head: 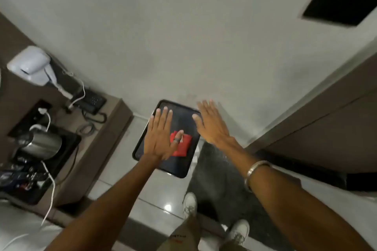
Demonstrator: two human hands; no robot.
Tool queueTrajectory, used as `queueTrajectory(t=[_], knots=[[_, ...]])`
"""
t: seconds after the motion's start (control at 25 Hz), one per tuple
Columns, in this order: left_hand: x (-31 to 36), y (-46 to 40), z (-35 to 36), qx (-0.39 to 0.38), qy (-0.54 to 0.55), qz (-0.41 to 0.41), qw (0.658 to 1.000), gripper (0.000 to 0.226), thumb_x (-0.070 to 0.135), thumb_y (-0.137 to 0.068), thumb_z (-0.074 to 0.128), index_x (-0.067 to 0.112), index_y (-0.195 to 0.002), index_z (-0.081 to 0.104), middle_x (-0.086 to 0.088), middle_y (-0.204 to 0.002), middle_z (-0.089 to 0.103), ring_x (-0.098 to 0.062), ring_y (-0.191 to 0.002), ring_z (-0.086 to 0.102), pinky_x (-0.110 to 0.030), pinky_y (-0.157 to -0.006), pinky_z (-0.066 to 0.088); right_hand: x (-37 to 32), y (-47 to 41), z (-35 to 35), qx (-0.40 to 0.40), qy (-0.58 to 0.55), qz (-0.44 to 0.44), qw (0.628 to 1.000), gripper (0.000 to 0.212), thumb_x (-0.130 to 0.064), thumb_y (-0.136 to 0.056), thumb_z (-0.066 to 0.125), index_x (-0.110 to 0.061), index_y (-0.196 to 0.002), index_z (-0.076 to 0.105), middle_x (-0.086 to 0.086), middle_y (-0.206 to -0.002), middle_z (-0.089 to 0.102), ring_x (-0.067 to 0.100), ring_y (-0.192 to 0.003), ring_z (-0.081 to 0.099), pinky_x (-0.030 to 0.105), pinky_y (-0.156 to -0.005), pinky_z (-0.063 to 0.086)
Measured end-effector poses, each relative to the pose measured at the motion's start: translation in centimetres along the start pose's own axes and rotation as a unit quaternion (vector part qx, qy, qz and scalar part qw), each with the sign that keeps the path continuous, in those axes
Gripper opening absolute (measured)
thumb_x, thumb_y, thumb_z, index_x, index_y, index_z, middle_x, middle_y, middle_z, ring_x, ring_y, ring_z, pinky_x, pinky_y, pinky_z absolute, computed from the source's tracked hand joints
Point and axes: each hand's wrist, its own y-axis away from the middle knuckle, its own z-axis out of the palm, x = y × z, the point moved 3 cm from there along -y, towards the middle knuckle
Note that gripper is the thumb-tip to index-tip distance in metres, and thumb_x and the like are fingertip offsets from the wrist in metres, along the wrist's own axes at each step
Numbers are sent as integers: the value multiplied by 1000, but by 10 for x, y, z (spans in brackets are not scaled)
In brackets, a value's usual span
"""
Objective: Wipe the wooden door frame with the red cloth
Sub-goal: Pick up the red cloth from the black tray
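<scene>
1. White sneakers, two of them, sit at the bottom on the pale tile floor (155,206).
2. Both arms reach forward, palms down. The left hand (161,136) is spread flat, holding nothing; the right hand (212,124) is the same, fingers wide, with one metal bangle (255,173) on its wrist.
3. One red cloth (182,145) lies folded on one black tray (157,165), under the left hand's thumb side, not gripped.
4. Wooden door frame (318,128) stands right of the right hand.

Steel kettle (41,144) on counter; black tray (142,150) on floor.
</scene>
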Motion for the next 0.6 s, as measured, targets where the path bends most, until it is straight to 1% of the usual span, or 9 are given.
queueTrajectory(t=[0.08,0.16,0.24,0.28,0.36,0.44,0.48,0.52,0.6], knots=[[-27,4,36,-65,-9,-22,998,89,67,-97,7,11,-166,5,-9,-175,-1,-25,-161,-11,-42,-131,-7,-2,-15,57,-117,-17,5,993,64,-40,-113,34,-11,-166,14,11,-176,10,28,-164,-1,42,-134,5],[-51,12,70,-110,-20,-41,993,83,63,-102,12,11,-166,2,-10,-175,-4,-25,-161,-13,-40,-129,-11,-1,-18,115,-215,-2,13,977,65,-40,-112,35,-11,-166,13,10,-176,9,28,-164,-2,47,-134,9],[-70,7,102,-127,-17,-40,991,75,56,-107,19,12,-166,3,-10,-175,-5,-25,-161,-14,-39,-128,-13,3,-31,167,-266,51,-8,963,71,-44,-111,37,-13,-167,7,9,-177,1,28,-164,-6,49,-134,8],[-79,4,114,-133,-12,-40,990,74,54,-107,20,12,-166,5,-10,-175,-5,-25,-161,-14,-39,-128,-13,7,-37,191,-281,80,-20,956,77,-47,-109,40,-14,-167,3,10,-176,-4,29,-164,-9,50,-134,6],[-92,2,134,-134,1,-42,990,75,52,-105,18,10,-166,10,-11,-175,-1,-26,-161,-12,-39,-128,-12,13,-41,224,-298,137,-17,945,97,-52,-103,54,-12,-166,-8,12,-175,-14,32,-163,-12,52,-134,2],[-101,4,149,-133,17,-52,990,70,48,-108,25,8,-165,16,-12,-174,3,-26,-162,-9,-39,-129,-10,14,-39,247,-296,199,-4,934,115,-46,-95,69,-8,-164,-15,17,-173,-17,38,-162,-10,56,-133,2],[-103,5,150,-128,24,-58,990,67,45,-110,29,7,-164,18,-13,-174,4,-26,-162,-7,-38,-129,-9,10,-38,250,-281,226,-3,933,118,-40,-93,74,-6,-163,-15,21,-173,-15,42,-162,-6,59,-132,6],[-103,7,150,-123,24,-62,990,66,43,-111,33,7,-164,19,-13,-174,6,-27,-162,-6,-38,-128,-9,6,-39,252,-263,250,-7,932,116,-34,-93,75,-3,-163,-12,25,-173,-10,46,-161,0,61,-130,13],[-99,9,145,-114,30,-66,991,65,41,-111,36,7,-164,21,-13,-174,9,-27,-162,-4,-37,-128,-8,-2,-48,245,-235,249,0,940,103,-24,-93,75,0,-163,4,30,-170,12,50,-156,22,60,-125,30]])
